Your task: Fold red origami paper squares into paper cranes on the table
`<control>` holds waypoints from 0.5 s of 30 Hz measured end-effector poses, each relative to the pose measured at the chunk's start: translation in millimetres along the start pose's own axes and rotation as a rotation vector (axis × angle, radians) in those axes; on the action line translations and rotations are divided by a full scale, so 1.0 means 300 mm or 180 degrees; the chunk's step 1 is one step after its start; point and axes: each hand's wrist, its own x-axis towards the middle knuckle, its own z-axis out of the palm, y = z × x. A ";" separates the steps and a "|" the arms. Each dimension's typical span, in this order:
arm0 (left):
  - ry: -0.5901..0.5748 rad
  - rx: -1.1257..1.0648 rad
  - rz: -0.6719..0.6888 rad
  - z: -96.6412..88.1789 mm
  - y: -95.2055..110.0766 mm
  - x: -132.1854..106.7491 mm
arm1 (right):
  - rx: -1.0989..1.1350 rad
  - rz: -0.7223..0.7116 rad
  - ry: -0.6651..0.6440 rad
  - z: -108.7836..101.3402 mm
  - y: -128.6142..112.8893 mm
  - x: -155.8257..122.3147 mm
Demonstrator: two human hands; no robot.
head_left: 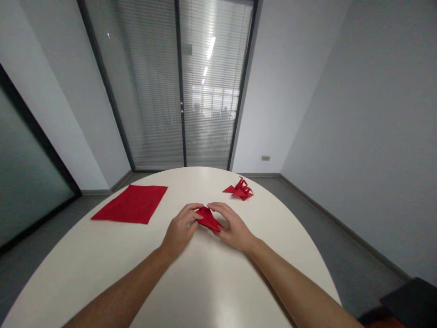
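Between my two hands, just above the table, is a piece of folded red paper point(209, 218) with narrow points toward the lower right. My left hand point(180, 228) pinches its left side between thumb and fingers. Curved around the right side is my right hand point(235, 228), its fingertips at the top edge and its thumb near the lower points. Beyond my right hand, folded red paper cranes point(241, 190) sit close together on the table. Flat red paper point(133, 205) lies to the left of my left hand, with faint creases.
A round white table point(205, 282) carries everything. Behind it stand glass panels with blinds point(153, 91) in dark frames. Grey walls point(375, 136) rise on both sides. At the lower right, a dark object point(413, 303) stands beside the table, partly cut off.
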 end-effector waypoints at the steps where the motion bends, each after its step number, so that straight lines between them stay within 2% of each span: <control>1: -0.0001 -0.0068 -0.0004 0.002 -0.001 0.000 | 0.0006 0.0007 -0.0006 0.003 0.000 0.000; 3: -0.0055 -0.0192 -0.0104 0.006 0.001 0.000 | 0.0003 0.0048 -0.0023 0.008 -0.004 0.000; 8: -0.0235 -0.0445 -0.0693 0.015 0.016 -0.002 | -0.0044 0.0370 0.0015 0.020 -0.010 -0.005; 15: -0.0218 -0.0670 -0.1069 0.019 0.023 -0.006 | -0.0035 0.0600 0.0127 0.028 -0.023 0.000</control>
